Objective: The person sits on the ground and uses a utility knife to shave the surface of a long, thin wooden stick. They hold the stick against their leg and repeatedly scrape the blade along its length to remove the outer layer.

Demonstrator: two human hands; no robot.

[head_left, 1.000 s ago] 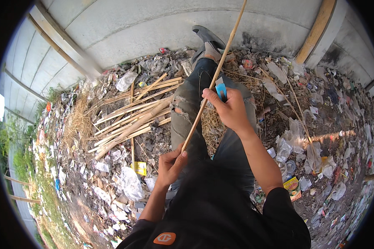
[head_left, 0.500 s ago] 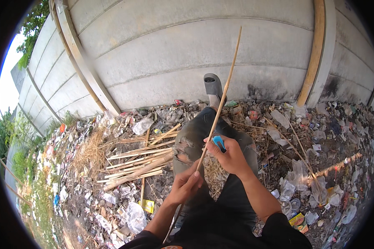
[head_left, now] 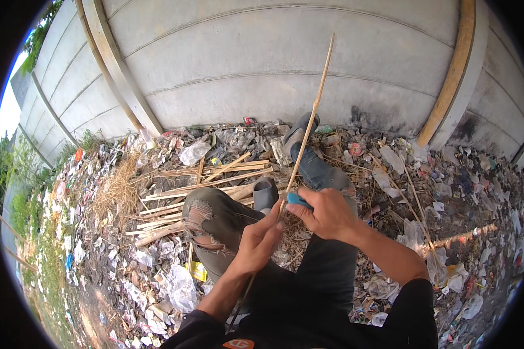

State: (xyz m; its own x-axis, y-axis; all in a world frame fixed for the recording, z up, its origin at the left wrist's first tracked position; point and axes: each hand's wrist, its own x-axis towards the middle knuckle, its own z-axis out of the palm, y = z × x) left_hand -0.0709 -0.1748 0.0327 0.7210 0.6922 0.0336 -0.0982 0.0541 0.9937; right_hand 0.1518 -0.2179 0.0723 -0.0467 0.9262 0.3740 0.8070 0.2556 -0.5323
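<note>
A long, thin bamboo strip [head_left: 308, 128] runs slantwise from my lap up across the wall in front of me. My left hand [head_left: 261, 241] is closed round it between my knees, the thumb lying along the strip. My right hand [head_left: 326, 214] grips a blue-handled cutter [head_left: 297, 200] against the strip, just beyond my left fingers. The cutter's blade cannot be made out. Below my left hand the strip's near end passes by my dark shirt. Left of my hands, a pile of split bamboo strips [head_left: 163, 216] lies on the ground, partly hidden behind my bent left knee.
A grey concrete panel wall [head_left: 244, 52] stands ahead, with bamboo poles [head_left: 451, 75] leaning on it. Plastic litter and scraps cover the ground. Dry straw [head_left: 119, 186] lies to the left, a thicker stick [head_left: 463, 237] to the right. My sandalled feet [head_left: 265, 193] rest among the litter.
My right hand with the cutter has moved down the strip, close to my left hand. My left knee has swung outward to the left, baring a sandalled foot, and my other foot has shifted.
</note>
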